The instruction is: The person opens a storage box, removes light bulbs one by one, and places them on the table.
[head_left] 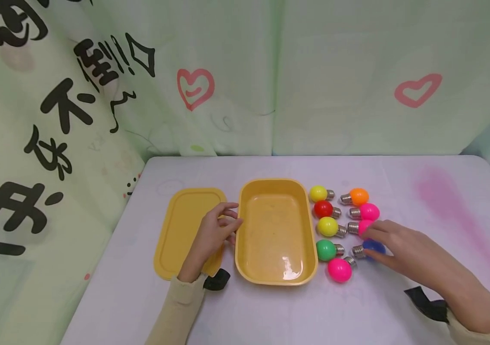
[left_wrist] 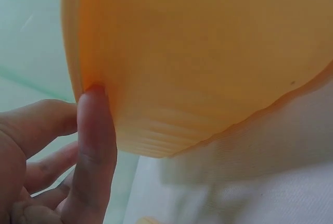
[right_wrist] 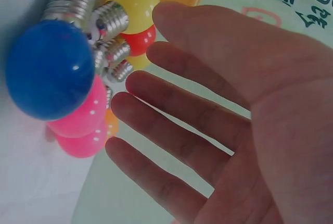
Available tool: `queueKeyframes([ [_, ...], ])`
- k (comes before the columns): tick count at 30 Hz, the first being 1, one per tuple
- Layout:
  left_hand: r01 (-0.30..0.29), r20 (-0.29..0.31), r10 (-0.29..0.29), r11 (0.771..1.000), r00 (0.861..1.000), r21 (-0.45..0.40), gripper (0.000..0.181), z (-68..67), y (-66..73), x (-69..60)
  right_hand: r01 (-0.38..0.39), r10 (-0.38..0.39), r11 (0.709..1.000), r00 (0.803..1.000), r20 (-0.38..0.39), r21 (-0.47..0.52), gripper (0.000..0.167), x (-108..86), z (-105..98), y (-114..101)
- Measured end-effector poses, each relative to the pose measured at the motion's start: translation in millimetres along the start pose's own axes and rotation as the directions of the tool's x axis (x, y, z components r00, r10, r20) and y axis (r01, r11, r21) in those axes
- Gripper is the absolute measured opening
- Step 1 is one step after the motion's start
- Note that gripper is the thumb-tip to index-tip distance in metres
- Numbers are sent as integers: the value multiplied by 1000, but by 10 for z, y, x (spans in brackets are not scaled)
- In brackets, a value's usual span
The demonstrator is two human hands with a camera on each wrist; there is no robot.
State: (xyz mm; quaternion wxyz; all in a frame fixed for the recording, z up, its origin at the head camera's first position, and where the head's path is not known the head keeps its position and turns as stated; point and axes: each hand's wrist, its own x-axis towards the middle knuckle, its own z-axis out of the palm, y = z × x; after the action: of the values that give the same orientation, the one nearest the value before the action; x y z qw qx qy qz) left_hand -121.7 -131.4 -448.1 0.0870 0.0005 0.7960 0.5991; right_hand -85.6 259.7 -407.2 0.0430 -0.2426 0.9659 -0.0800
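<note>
A yellow rectangular plastic tray (head_left: pixel 276 230) stands in the middle of the table in the head view. My left hand (head_left: pixel 219 225) is at its left side, above part of the yellow lid (head_left: pixel 186 225). In the left wrist view, the thumb (left_wrist: pixel 96 130) touches the outer wall just under the tray's rim (left_wrist: pixel 73 36). My right hand (head_left: pixel 404 254) hovers by the blue bulb (head_left: pixel 374 247) and a pink bulb (head_left: pixel 363 227). From the right wrist, its fingers (right_wrist: pixel 166 114) look spread and straight, apart from the blue bulb (right_wrist: pixel 50 70), with nothing held.
Right of the tray lie several coloured bulbs with metal screw bases, in two rough columns: yellow (head_left: pixel 327 226), red (head_left: pixel 323 209), green (head_left: pixel 325 250), orange (head_left: pixel 359 196) and pink (head_left: pixel 339 270) among them. A pale printed curtain (head_left: pixel 313 96) hangs behind the table (head_left: pixel 292 316).
</note>
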Motion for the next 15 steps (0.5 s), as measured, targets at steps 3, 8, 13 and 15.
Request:
queueKeyframes([
  [3,0,-22,1,1000,1000,17,43,14,7,-15,18,-18,1000,1000,-23,-5,38,28,-43,-54],
  [8,-23,-54,26,998,998,66,43,25,32,-54,44,-45,999,996,-71,-7,42,71,-113,-145],
  [13,-63,-106,84,980,991,189,43,27,98,-96,28,-25,999,995,-92,24,48,108,-186,-257],
  [15,-92,-134,129,962,983,257,41,35,139,-122,12,-8,999,995,-101,44,52,120,-205,-312],
])
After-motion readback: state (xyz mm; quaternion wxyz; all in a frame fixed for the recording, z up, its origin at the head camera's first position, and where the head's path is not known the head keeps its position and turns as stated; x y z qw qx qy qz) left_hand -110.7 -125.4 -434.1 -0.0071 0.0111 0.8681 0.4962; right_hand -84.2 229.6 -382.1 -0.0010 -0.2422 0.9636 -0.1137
